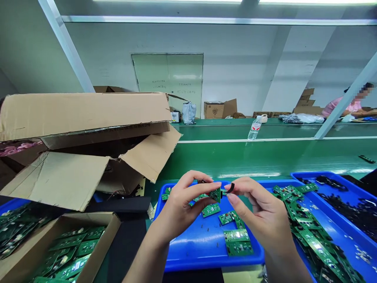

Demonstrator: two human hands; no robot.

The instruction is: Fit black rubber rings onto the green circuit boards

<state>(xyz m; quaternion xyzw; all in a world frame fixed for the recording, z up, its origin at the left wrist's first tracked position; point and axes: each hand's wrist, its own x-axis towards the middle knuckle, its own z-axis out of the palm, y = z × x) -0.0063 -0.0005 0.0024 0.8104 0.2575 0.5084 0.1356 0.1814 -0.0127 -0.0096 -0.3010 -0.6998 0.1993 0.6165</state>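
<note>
My left hand (182, 204) pinches a small green circuit board (216, 194) between thumb and fingers, above the middle blue tray (188, 259). Close to the board's right end, my right hand (260, 212) grips a short curved black piece (231, 188) between thumb and forefinger. I cannot tell whether the black piece touches the board. Several loose green boards (238, 241) lie in the tray below my hands, with tiny dark bits scattered on its floor.
At right, a blue tray (338, 220) holds piled boards, beside another with black parts (353, 208). A carton (97, 251) of boards stands lower left, below large open cardboard boxes (88, 114). A water bottle (254, 128) stands beyond; a person (347, 104) sits far right.
</note>
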